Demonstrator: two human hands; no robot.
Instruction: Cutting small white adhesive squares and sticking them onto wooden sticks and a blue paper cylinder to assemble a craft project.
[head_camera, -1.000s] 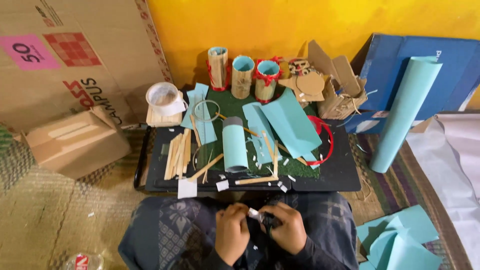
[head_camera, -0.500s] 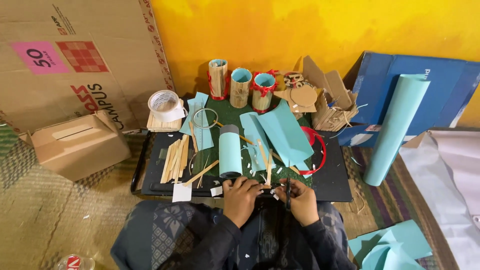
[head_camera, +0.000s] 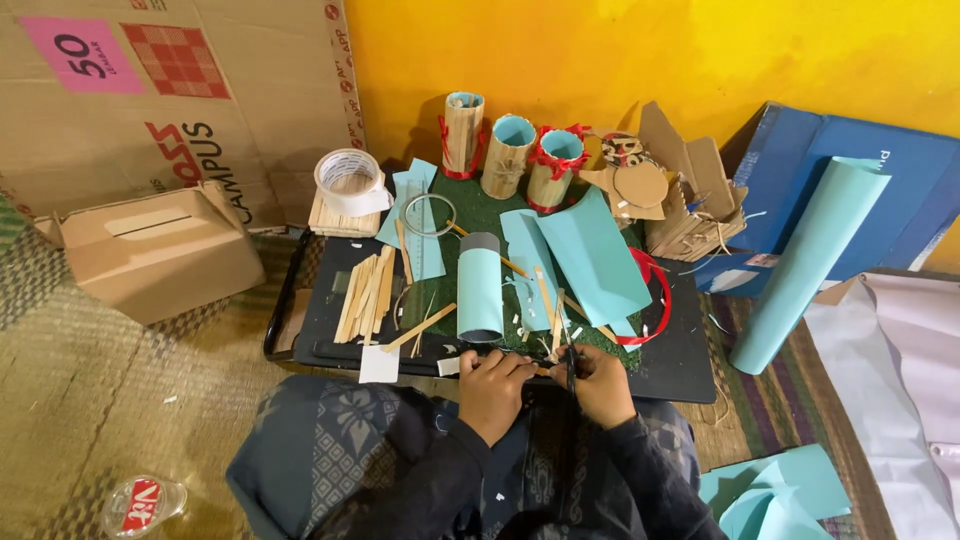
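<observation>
Both hands meet at the near edge of the black tray (head_camera: 690, 375). Left hand (head_camera: 495, 388) curled, fingers pinched on a thin wooden stick (head_camera: 541, 368), too small to see well. Right hand (head_camera: 602, 382) closed around dark scissors (head_camera: 570, 362), touching the stick. Just beyond: a tube wrapped in light blue paper (head_camera: 480, 288) lying on the tray, loose wooden sticks (head_camera: 365, 292) left of it, a blue paper sheet (head_camera: 592, 256) right.
</observation>
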